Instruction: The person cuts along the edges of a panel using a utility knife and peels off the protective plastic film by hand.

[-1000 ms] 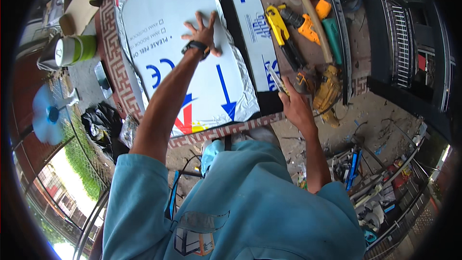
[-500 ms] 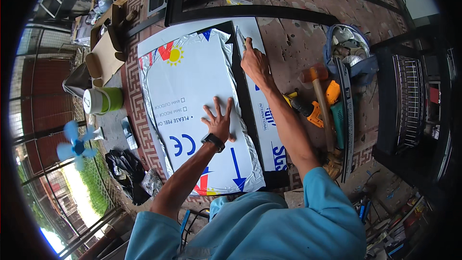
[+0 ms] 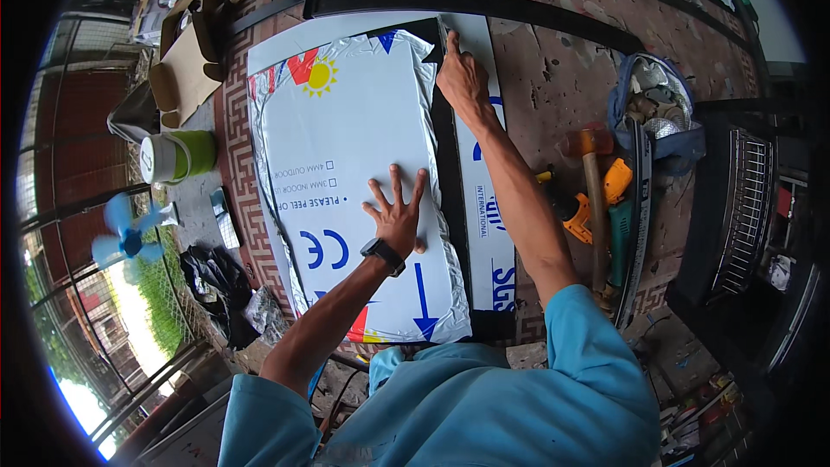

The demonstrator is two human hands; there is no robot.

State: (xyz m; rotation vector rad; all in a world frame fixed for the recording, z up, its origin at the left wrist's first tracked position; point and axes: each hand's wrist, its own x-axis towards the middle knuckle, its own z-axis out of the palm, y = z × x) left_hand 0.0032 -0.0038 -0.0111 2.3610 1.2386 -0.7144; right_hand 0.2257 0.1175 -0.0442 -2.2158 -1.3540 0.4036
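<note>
My left hand (image 3: 398, 220) lies flat with fingers spread on a white panel (image 3: 363, 134) with printed film, its silvery film edges peeled and crumpled. Right of this panel a black strip (image 3: 451, 199) runs lengthwise, and beyond it shows a white printed sheet (image 3: 488, 242) underneath. Near the far end of the strip my right hand (image 3: 464, 82) is closed, index finger stretched forward, around a slim utility knife (image 3: 444, 28). The knife's tip is at the strip's far right corner; its handle is mostly hidden by the hand.
To the right lie a mallet (image 3: 591, 173), an orange drill (image 3: 577, 218), a long metal bar (image 3: 638, 225) and a blue bag (image 3: 661, 112). A black frame (image 3: 484, 9) crosses the far side. Left are a green-and-white jug (image 3: 177, 156), an open carton (image 3: 186, 73) and a blue fan (image 3: 130, 238).
My right hand has moved slightly farther away along the black strip with the knife. My left hand stays pressed on the panel. The whole view has shifted a little.
</note>
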